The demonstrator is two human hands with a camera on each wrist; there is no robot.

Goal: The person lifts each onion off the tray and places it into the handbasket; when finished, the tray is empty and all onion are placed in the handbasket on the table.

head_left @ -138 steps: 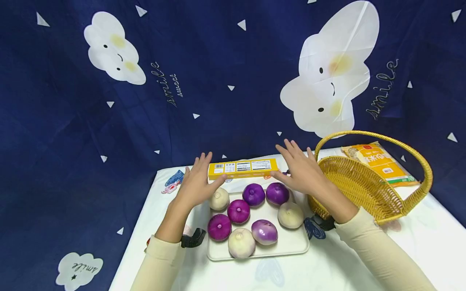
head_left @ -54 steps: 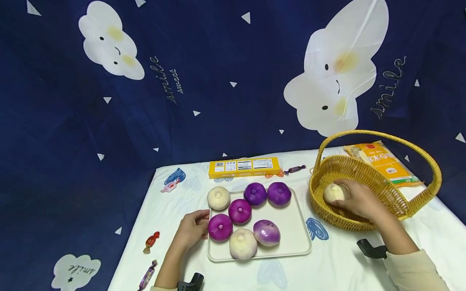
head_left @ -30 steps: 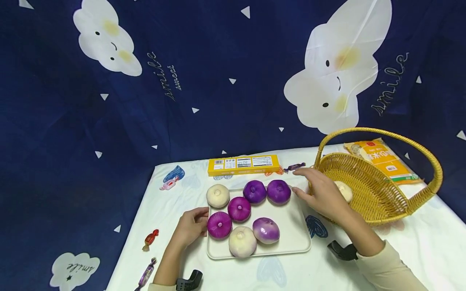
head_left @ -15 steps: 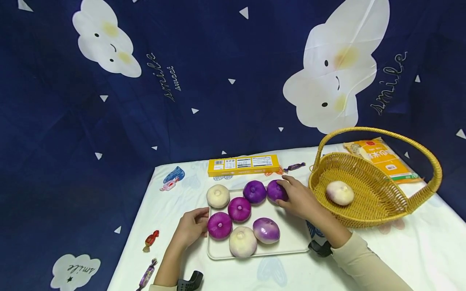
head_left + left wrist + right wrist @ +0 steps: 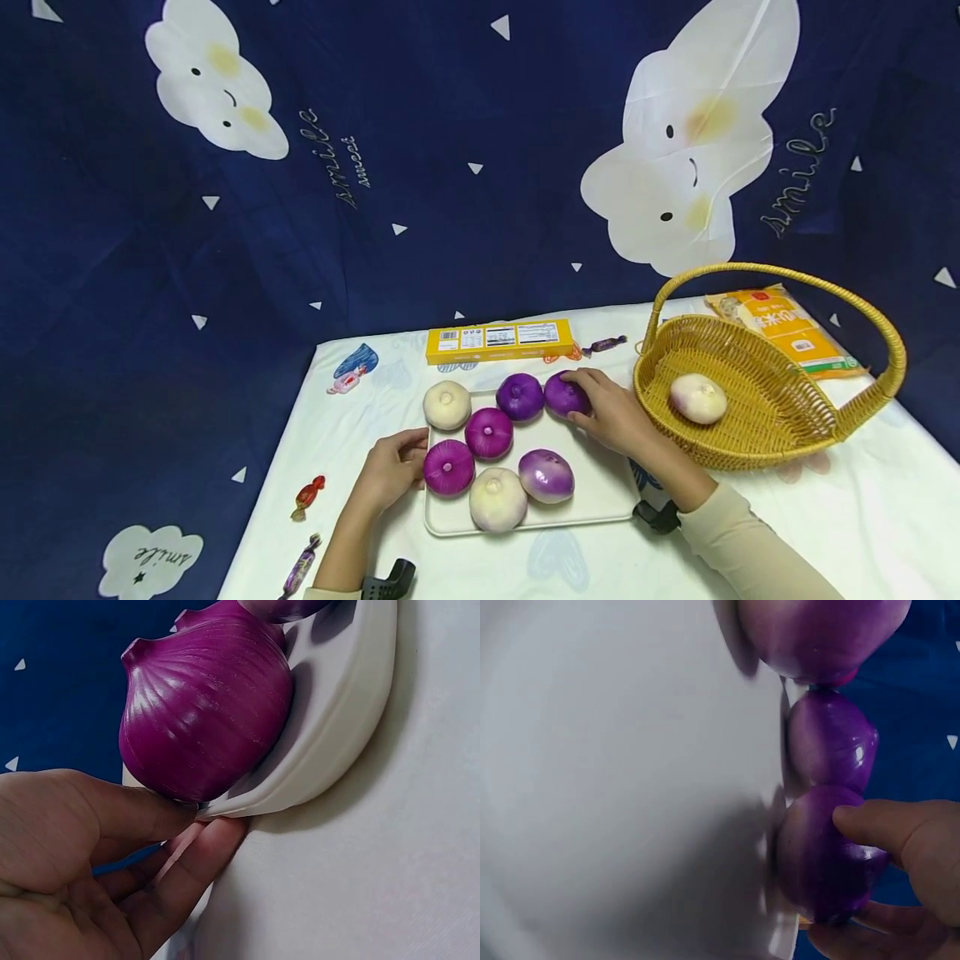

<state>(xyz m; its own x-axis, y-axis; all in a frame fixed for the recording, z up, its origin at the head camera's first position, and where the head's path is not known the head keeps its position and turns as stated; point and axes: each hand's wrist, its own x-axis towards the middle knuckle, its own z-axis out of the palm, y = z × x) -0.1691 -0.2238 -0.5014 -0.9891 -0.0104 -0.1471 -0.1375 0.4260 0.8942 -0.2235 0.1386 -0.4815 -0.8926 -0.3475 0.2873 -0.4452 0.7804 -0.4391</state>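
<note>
A white tray (image 5: 600, 492) holds several onions, purple and whitish. My left hand (image 5: 390, 471) pinches its left rim, thumb on top and fingers below, beside a magenta onion (image 5: 206, 705). My right hand (image 5: 615, 417) grips the dark purple onion (image 5: 829, 859) at the tray's far right corner, thumb on one side and fingers on the other. Another dark purple onion (image 5: 520, 397) sits against it. Near the front lie a whitish onion (image 5: 497, 500) and a purple-and-white onion (image 5: 546, 476); a cream onion (image 5: 447, 405) is at the far left corner. One pale onion (image 5: 698, 397) lies in the wicker basket (image 5: 780, 417).
Behind the tray lies a long yellow box (image 5: 498, 342), with a purple wrapped candy (image 5: 604, 345) to its right. An orange food packet (image 5: 787, 329) is behind the basket, whose tall handle arches up. On the left are a red candy (image 5: 307, 498) and a pink candy (image 5: 346, 380).
My right hand has put a pale onion from the tray into the basket, then come back left to grip the dark purple onion. My left hand has come down to the tray's left rim.
</note>
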